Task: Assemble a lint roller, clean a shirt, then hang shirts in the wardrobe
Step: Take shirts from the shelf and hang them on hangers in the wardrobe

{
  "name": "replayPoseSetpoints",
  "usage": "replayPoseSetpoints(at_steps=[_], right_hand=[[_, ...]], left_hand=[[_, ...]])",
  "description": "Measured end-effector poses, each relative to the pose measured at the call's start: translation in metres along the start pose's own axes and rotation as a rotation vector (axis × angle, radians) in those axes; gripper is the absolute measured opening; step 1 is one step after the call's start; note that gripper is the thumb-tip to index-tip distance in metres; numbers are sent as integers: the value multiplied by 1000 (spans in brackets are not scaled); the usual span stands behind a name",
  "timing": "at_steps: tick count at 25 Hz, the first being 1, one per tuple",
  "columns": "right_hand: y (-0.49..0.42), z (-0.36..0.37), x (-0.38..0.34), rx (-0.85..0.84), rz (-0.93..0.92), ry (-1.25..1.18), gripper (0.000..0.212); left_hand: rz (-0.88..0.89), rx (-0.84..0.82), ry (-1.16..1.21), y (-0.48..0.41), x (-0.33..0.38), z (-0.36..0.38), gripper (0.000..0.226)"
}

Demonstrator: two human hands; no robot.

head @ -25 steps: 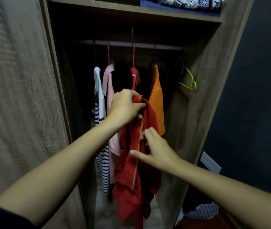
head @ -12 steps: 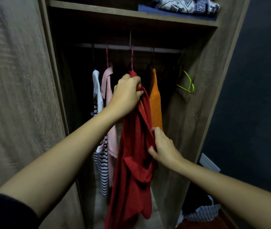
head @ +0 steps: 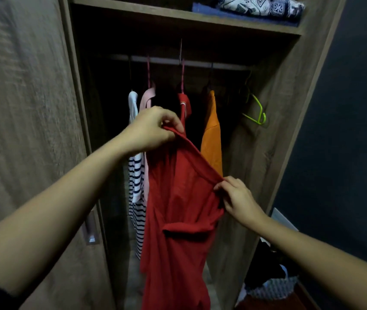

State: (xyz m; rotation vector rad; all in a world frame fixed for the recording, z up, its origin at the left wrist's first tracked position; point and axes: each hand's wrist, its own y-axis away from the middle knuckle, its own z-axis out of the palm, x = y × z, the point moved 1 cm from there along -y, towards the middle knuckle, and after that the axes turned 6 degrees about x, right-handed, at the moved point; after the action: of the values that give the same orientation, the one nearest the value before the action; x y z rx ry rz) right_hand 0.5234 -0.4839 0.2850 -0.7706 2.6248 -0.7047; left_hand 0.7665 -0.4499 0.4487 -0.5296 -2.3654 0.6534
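Now both hands pull the red shirt's edge taut inside the open wardrobe.

From nine o'clock, the wood-grain wardrobe door (head: 32, 108) fills the left side, with its metal handle (head: 91, 227) toward seven o'clock. Beside it, a navy-and-white striped shirt (head: 136, 175) and a pink shirt (head: 146, 101) hang below the rail (head: 200, 63). The left hand (head: 153, 128), at ten o'clock from centre, pinches the upper edge of the red shirt (head: 178, 209) between thumb and fingers. The shirt's collar sits under a red hanger hook (head: 182, 72) at twelve o'clock, and its body drops to six o'clock. The edge runs down toward four o'clock, where the right hand (head: 238, 202) pinches its other end. An orange shirt (head: 211, 139) hangs behind, with a green hanger (head: 257, 110) at its two o'clock. Folded patterned cloth (head: 258, 6) lies on the top shelf at one o'clock, and a patterned basket (head: 272, 287) sits at five o'clock.
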Motion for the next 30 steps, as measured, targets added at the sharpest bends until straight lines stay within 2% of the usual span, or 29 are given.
replayPoseSetpoints(at_steps=[2,5,7,9,11,13,14,16,17,18,20,22,25,27,30], right_hand=[[-3,-5,0,-37,63,-12,52],[-11,-28,1,-124,12,16,47],[-24,-57,2,-22,13,-13,45],[-37,-89,2,187,33,-13,48],[-46,-112,6,268,78,-71,49],[-45,-119,11,158,91,-105,49],[-44,-121,15,144,88,-106,49],[-44,-123,19,240,84,-75,45],[-45,-122,18,286,59,-34,41],[-47,-120,18,278,22,24,36],[-49,-110,23,104,-33,137,44],[-48,-111,34,-24,-30,124,53],[-57,-138,55,63,83,-13,53],[-71,-150,71,78,131,16,54],[-92,-144,98,-14,59,179,60]], left_hand=[[68,248,-267,11,-13,9,23],[-117,277,-471,22,-43,12,21],[-108,298,-501,22,-54,2,22],[59,332,-455,22,-57,-10,28],[220,188,-453,22,-60,-15,35],[275,26,-340,27,-62,-14,36],[257,24,-210,27,-63,-14,40],[183,98,53,24,-59,-13,48],[170,106,82,19,-59,-11,49],[175,75,28,13,-59,-6,48],[154,-62,-154,3,-63,10,50],[81,-25,-302,-5,-70,24,55],[-13,53,-451,-16,-72,36,53],[-17,-9,-410,-26,-66,47,57],[-53,-145,-185,-48,-44,64,41]])
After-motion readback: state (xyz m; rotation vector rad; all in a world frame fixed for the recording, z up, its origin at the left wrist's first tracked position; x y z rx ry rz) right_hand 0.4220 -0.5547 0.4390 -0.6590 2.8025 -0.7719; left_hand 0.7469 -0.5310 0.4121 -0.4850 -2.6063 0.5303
